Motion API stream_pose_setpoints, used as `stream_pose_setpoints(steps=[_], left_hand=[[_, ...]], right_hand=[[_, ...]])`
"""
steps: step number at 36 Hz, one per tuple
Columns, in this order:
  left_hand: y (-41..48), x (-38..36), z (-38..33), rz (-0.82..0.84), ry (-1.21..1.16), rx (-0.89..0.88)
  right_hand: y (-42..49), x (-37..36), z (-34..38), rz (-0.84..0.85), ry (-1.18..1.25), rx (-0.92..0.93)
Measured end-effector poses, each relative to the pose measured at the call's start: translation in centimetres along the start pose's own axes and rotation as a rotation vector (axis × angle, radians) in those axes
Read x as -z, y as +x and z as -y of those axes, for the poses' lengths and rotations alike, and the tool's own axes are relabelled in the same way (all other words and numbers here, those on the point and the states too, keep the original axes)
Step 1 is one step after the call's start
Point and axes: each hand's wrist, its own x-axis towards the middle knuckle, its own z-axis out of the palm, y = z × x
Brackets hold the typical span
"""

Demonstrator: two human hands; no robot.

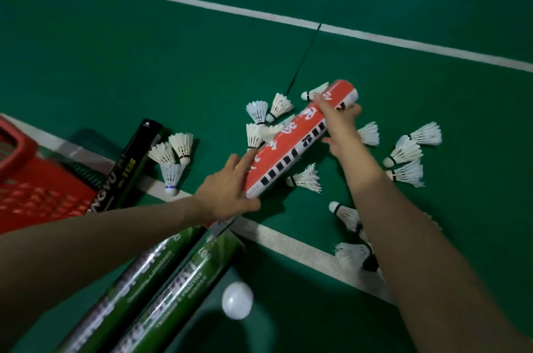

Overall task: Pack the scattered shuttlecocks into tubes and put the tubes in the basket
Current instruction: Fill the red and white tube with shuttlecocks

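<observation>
Packing is just starting. The long red cardboard tube hangs low over the green court floor. The right hand wraps its far end and the left hand seemingly pinches the near end. Next, one hand must let go to gather the scattered white feather shuttlecocks.

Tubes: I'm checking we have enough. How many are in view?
4. A red tube held by the left hand and right hand; a black tube beside the basket; left green tube and right green tube at the bottom. Others may hide under arms.
</observation>
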Motion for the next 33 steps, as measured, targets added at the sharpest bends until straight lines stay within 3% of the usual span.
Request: stream_pose_setpoints(steps=[6, 8, 11, 13, 18, 22, 27, 30, 33], left_hand=[[2.3, 0.4, 0.0, -0.015, 0.132, -0.123], [3.5, 0.3, -0.7, 0.035, -0.008, -0.103], [6.0, 0.6, -2.8, 0.035, -0.431, -0.047], [7.3, 1.4, -3.7, 0.087, -0.500, -0.040], [6.8, 2.1, -1.1, 0.234, -0.322, -0.095], [5.9, 2.0, 0.6, 0.202, -0.137, -0.167], [4.9, 0.1, 2.6, 0.156, 0.024, -0.146], [3.9, -0.8, 4.1, 0.127, 0.122, -0.061], [3.2, -0.9, 5.4, 0.117, 0.122, 0.018]], right_hand=[[0.8, 1.3, -1.0, -0.156, 0.131, 0.075], [0.6, 1.2, -1.4, -0.139, 0.137, 0.147], [-1.3, -0.2, -2.8, -0.066, 0.125, 0.226], [-2.9, -1.1, -3.7, -0.049, 0.114, 0.213], [-4.1, -0.4, -3.3, -0.142, -0.115, 0.220], [-4.5, 0.3, -4.6, -0.030, -0.201, 0.316], [-4.2, 0.7, -8.0, -0.068, -0.290, 0.334], [-3.4, 1.4, -10.0, -0.181, -0.495, 0.280], [-2.8, 2.3, -12.6, -0.136, -0.825, 0.223]])
